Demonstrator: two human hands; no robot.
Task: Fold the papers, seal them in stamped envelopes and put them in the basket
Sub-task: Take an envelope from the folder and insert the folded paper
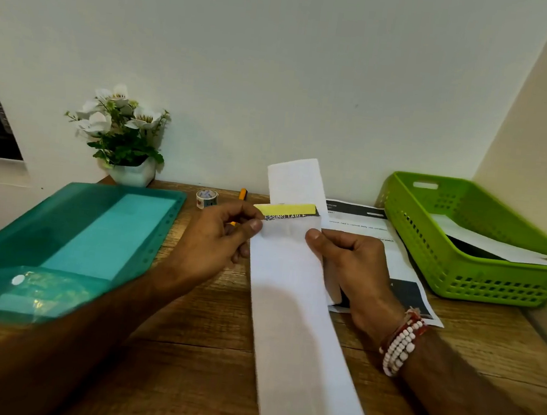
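Evidently, the left hand and right hand each pinch the mouth of the long white envelope held above the surface, apparently to seat the folded paper inside, while the green basket waits at right.

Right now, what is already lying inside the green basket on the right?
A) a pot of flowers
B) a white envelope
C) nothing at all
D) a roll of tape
B: a white envelope lies slanted inside the green basket, while the tape roll and the flower pot stand on the wooden desk at the back, by the wall.
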